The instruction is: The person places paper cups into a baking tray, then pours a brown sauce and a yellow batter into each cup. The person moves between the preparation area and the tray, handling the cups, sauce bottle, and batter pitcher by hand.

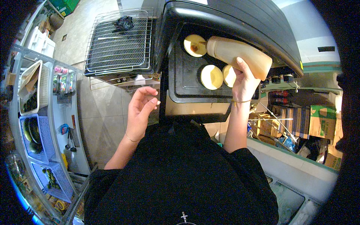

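My right hand (244,81) grips a translucent plastic squeeze bottle (239,53), tilted so that its nozzle points left over a small round yellow bowl (191,41). A dab of brown sauce (194,49) lies in that bowl. Two more yellow bowls, one in the middle (211,77) and one partly behind my right hand (229,75), stand on the same black tray (185,94). To the left of the tray, my left hand (143,104) is raised with bent fingers and holds nothing; thumb and fingertips are a little apart.
Wire racks (118,53) with crumpled black plastic (123,23) on top stand left of the tray. A black appliance hood (225,19) overhangs its far side. Shelves with blue baskets (46,137) of vegetables run along the left. Cardboard boxes (322,121) and metal rods sit at right.
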`<state>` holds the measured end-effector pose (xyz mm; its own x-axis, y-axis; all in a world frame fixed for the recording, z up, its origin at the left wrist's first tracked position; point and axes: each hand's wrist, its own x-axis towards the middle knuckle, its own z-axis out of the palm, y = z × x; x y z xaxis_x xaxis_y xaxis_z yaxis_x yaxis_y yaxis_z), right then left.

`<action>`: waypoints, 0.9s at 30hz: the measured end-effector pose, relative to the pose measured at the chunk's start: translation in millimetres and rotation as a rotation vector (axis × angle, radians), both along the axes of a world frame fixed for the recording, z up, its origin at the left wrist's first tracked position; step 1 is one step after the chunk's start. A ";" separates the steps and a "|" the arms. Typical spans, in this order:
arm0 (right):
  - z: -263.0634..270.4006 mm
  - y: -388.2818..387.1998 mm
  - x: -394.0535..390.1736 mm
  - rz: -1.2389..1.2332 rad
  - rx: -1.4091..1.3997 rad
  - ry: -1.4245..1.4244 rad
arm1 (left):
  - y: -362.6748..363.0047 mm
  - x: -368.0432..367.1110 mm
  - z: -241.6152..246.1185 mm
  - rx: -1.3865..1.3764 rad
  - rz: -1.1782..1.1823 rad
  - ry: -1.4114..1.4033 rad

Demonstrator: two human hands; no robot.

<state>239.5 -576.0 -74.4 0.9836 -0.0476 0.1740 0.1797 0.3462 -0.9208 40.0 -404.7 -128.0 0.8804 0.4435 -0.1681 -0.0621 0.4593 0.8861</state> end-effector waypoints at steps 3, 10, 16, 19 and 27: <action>-0.8 -0.2 0.7 0.004 0.015 0.008 | -0.2 -0.1 -0.4 -0.008 0.000 0.002; -1.4 -2.6 1.4 -0.003 -0.002 0.043 | -1.0 -1.4 -0.7 -0.018 0.008 0.008; -3.7 -3.7 3.4 0.029 0.030 0.036 | -0.8 -1.1 -1.8 -0.015 -0.002 -0.001; -5.8 -3.6 4.1 0.016 0.053 0.057 | -1.3 -1.2 -1.8 -0.015 -0.008 -0.002; -9.0 -5.8 5.4 0.006 0.034 0.096 | -1.9 -2.3 -1.2 -0.025 -0.003 0.000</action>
